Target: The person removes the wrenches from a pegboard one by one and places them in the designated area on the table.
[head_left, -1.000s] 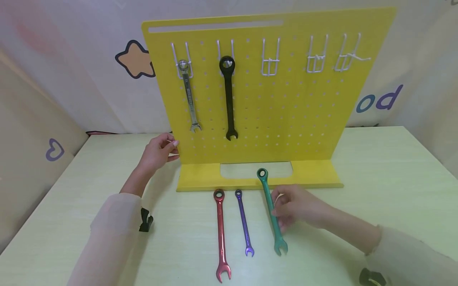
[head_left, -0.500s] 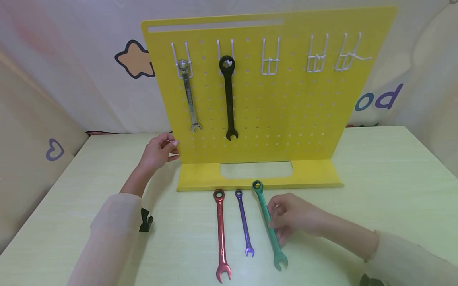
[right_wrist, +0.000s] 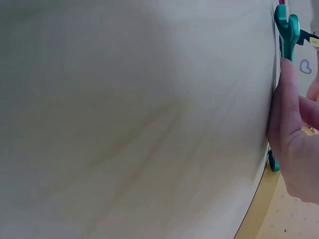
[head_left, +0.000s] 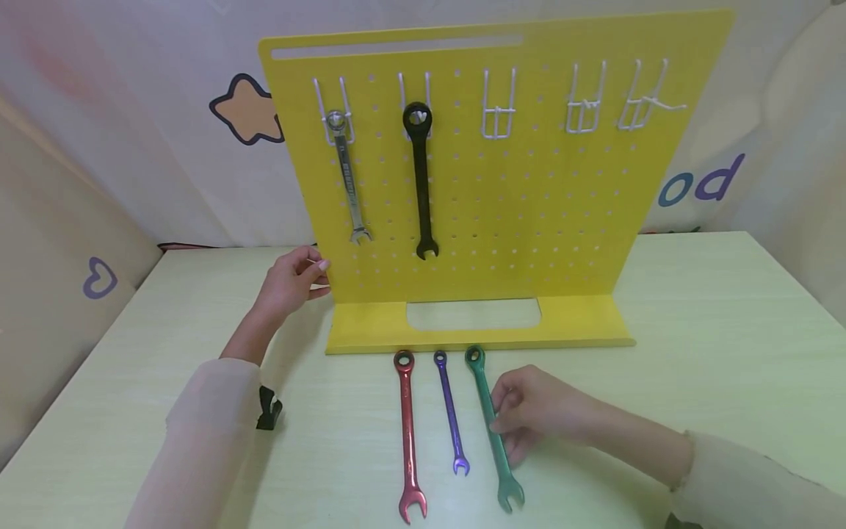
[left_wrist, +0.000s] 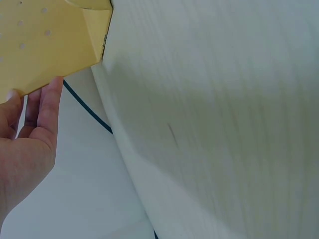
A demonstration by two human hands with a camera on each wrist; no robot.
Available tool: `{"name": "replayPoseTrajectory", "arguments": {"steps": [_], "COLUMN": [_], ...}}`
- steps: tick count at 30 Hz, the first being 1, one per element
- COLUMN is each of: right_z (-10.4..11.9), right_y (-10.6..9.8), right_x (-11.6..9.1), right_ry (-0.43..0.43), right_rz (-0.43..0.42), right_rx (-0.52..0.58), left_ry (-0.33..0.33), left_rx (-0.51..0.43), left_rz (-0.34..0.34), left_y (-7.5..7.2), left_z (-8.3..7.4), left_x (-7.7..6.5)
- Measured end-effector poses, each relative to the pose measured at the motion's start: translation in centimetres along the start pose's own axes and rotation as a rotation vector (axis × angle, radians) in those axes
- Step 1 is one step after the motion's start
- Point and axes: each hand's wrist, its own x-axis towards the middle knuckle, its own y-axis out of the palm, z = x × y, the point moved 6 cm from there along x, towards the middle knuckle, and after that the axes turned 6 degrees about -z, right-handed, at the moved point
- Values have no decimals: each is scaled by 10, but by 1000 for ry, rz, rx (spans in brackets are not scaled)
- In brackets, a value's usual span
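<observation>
My right hand (head_left: 538, 411) pinches the green combination wrench (head_left: 496, 441) by its shank, low at the tabletop. The wrench's ring end points toward the pegboard base, its open jaw toward me. In the right wrist view the green wrench (right_wrist: 287, 27) shows past the fingertips. To its left lie a purple wrench (head_left: 452, 411) and a longer red wrench (head_left: 407, 433). My left hand (head_left: 291, 283) pinches the left edge of the yellow pegboard (head_left: 529, 184), thumb in front, fingers partly hidden behind. In the left wrist view this hand (left_wrist: 30, 124) holds the board's edge.
A silver wrench (head_left: 348, 176) and a black wrench (head_left: 422, 184) hang from white hooks on the pegboard. More white hooks (head_left: 499, 121) stand to their right. The board's yellow base (head_left: 370, 327) rests on the pale table (head_left: 714, 330); a patterned curtain (head_left: 152, 147) hangs behind.
The right hand has brought the green wrench toward me and slightly left, down beside the purple one. The left hand keeps its place at the board's edge.
</observation>
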Motion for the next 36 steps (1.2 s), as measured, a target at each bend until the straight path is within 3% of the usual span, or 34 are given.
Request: {"name": "replayPoseTrajectory", "arguments": {"steps": [11,36], "right_z": [2,13], "right_y": [-8,-33], "right_x": [-2,8], "right_ry": [27,-22], "right_rz": [-60,-68], "right_rx": [-63,-161], "left_ry": [-1,9], "left_rx": [7,-11], "left_rz": [-5,7], "left_y": [-1,0], "left_z": [1,2], "left_x": [1,2]}}
